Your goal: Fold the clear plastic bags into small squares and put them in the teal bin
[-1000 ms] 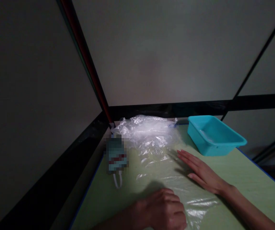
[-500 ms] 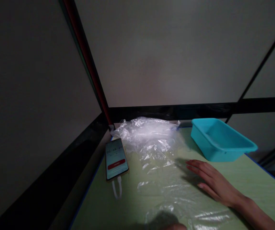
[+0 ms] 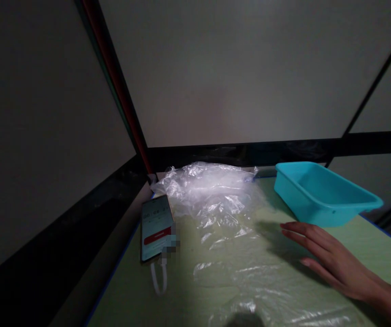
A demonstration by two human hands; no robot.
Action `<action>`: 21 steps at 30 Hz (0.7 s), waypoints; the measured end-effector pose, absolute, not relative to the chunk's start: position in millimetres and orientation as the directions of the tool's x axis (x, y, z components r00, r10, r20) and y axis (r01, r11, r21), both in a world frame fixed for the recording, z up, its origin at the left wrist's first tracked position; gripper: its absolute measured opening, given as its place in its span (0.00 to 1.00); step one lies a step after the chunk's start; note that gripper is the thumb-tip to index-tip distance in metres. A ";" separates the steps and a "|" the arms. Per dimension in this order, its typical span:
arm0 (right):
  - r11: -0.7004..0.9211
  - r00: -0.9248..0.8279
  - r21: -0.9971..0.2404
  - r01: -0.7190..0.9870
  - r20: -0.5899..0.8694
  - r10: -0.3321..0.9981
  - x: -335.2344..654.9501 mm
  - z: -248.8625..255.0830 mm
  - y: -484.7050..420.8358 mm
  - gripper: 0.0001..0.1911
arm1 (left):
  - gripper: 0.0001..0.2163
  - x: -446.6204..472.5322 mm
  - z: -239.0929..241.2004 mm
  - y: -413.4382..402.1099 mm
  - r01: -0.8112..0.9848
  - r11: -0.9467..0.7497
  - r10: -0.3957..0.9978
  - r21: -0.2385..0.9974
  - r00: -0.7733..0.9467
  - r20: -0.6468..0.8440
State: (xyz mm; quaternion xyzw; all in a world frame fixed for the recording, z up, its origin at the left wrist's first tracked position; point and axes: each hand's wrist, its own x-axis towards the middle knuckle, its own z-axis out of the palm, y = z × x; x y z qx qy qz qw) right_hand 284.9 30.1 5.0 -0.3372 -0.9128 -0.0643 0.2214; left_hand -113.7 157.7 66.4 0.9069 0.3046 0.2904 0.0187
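Note:
My right hand (image 3: 334, 263) hovers low over the right side of the green table top (image 3: 191, 254), palm down. Its fingers are stretched out with nothing in them, just in front of a turquoise plastic basin (image 3: 334, 211). Clear plastic film (image 3: 209, 186) lies bunched up along the back of the table. Its thin, creased part spreads forward across the middle to the near edge, left of and below my right hand. My left hand is out of sight; a dark shadow falls on the film at the bottom edge.
A phone (image 3: 150, 222) with a lit screen and a red bar lies at the table's left edge, a white cable (image 3: 159, 286) looping from its lower end. Behind the table rises a pale wall panel (image 3: 232, 72) with a black lower rail (image 3: 209, 152).
My right hand has shifted right and a little down, staying open. A bit of hand at the bottom edge has left the view. The camera has turned slightly; the basin sits further right.

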 end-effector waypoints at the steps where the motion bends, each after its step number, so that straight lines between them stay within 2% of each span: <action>1: 0.760 -0.668 -0.031 0.650 0.453 0.590 285.3 5.6 29.9 0.25 | 0.12 -113.3 64.6 158.0 0.545 -0.809 0.570 0.219 0.641 0.514; 6: 0.753 -0.669 -0.030 0.657 0.437 0.601 285.9 5.5 29.7 0.23 | 0.21 -111.9 60.7 155.5 0.564 -0.784 0.604 0.259 0.600 0.525; 14: 0.740 -0.639 -0.081 0.667 0.448 0.625 284.5 5.3 30.9 0.20 | 0.16 -98.6 75.2 143.4 0.535 -0.806 0.578 0.253 0.621 0.529; 19: 0.750 -0.656 -0.085 0.656 0.426 0.623 281.4 4.6 30.2 0.20 | 0.19 -63.8 67.5 101.6 0.455 -0.865 0.496 0.213 0.702 0.512; 21: 0.751 -0.658 -0.105 0.652 0.414 0.629 279.2 4.0 28.8 0.19 | 0.13 -42.0 56.3 70.9 0.398 -0.896 0.442 0.198 0.751 0.490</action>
